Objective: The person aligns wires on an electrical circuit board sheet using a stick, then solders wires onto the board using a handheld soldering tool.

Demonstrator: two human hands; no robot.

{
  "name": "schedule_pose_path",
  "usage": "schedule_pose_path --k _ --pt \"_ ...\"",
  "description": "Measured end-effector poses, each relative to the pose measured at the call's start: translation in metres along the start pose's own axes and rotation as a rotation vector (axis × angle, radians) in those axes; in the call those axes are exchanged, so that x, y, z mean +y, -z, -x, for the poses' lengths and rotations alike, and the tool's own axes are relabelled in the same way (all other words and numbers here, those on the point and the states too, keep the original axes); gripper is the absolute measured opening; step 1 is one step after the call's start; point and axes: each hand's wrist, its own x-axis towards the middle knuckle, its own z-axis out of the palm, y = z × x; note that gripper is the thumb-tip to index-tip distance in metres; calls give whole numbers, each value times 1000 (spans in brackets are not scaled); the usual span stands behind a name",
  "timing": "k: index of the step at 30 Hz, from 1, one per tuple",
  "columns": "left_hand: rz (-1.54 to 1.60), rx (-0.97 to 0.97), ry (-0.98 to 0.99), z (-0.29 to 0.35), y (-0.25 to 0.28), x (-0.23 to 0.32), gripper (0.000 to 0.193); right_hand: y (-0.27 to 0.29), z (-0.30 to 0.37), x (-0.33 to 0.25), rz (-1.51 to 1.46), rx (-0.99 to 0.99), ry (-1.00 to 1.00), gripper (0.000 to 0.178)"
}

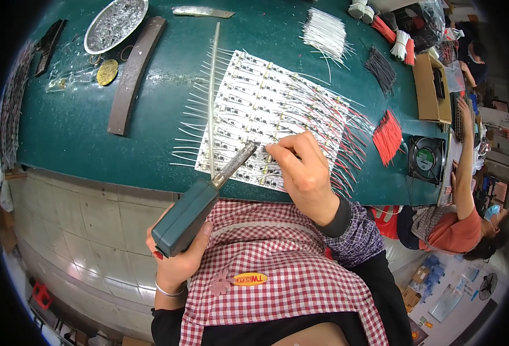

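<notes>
My left hand [180, 256] is wrapped round the green handle of a soldering gun [186, 218]. Its metal barrel slants up to the right, and the tip touches or hovers just over a white panel of small circuit boards [237, 109]. Close to that tip, my right hand [307, 176] is bent in a pinch above the panel; whatever is between its fingertips is too small to make out. White wires stick out along the panel's left side, while red, black and white wires [346, 150] fan across its right part. A long thin pale strip [213, 98] lies over the left rows.
Bundles of white wires [325, 34], black wires [381, 69] and red wires [387, 138] lie to the right, near a black fan [426, 160] and a cardboard box [430, 86]. Leftward are a brown bar [136, 75] and a metal dish [115, 26]. A co-worker [456, 225] sits at right.
</notes>
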Motion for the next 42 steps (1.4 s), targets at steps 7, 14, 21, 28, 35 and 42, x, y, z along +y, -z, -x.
schedule_pose_path --k 7,14,21,28,35,42 --pt "-34 -50 -46 -1 -2 -2 21 2 0 -2 4 -14 -13 35" --pt "-141 -88 -203 -7 -3 -3 16 2 0 -1 30 -45 -8 35" --pt "-98 -37 -199 -1 -2 -6 16 2 0 -3 48 -69 -12 32" --pt "-106 -30 -120 6 2 -9 22 1 1 -1 76 -76 -5 30" --pt "-73 11 -58 14 5 -15 23 3 3 -7 21 42 18 31" --pt "-85 -22 -121 12 6 -13 22 -4 11 -6 -40 37 -5 30"
